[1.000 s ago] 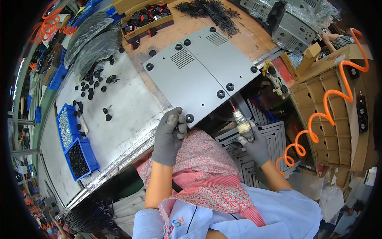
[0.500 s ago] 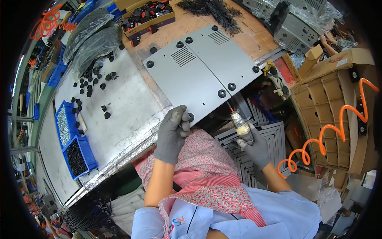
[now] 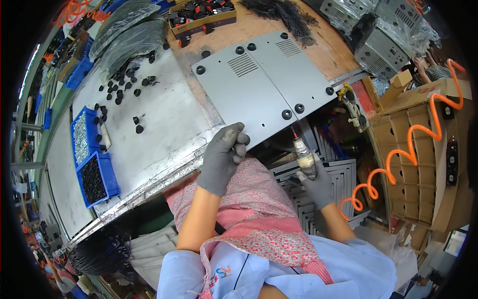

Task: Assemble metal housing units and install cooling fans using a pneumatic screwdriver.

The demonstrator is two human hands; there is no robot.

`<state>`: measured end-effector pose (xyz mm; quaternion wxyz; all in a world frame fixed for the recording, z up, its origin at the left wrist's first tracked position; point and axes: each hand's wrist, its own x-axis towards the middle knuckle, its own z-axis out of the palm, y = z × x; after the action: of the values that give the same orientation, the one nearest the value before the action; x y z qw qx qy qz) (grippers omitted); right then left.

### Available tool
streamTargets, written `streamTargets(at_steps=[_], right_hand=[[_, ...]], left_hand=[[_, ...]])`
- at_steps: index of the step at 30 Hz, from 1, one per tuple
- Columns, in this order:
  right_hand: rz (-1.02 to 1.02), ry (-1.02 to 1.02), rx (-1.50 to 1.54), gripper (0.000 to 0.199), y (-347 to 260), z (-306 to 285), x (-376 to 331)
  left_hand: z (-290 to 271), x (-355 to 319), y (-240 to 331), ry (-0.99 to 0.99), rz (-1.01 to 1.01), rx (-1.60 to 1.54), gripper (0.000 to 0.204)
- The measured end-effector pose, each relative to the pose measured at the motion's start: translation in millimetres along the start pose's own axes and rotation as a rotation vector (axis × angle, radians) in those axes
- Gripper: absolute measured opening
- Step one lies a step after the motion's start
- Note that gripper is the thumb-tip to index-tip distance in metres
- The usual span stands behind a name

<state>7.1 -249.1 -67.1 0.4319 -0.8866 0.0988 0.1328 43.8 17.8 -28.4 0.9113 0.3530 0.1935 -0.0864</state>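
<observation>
I see left hand (image 3: 222, 158) pinching near corner of grey metal panel (image 3: 251, 92) overhanging worktop (image 3: 164, 124) edge. Right hand (image 3: 314, 183) clamped round small bottle (image 3: 303, 155), red nozzle under panel rim. Risk, my judgement: panel tips off edge; bottle drips onto lap.

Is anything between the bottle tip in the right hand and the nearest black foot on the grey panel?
Nothing visible. The bottle in the right hand points its red tip just below the panel edge, near the foot; only open air lies between.
</observation>
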Motion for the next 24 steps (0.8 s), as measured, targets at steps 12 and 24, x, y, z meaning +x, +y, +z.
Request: streamTargets(at_steps=[12, 24], right_hand=[[-0.391, -0.237, 0.078, 0.071, -68, -6, -35], [-0.39, -0.251, 0.075, 0.071, -62, -3, -35]], left_hand=[[6, -11, 0, -0.062, -0.039, -0.007, 0.033], [12, -9, -10, -0.132, -0.135, -0.196, 0.029]])
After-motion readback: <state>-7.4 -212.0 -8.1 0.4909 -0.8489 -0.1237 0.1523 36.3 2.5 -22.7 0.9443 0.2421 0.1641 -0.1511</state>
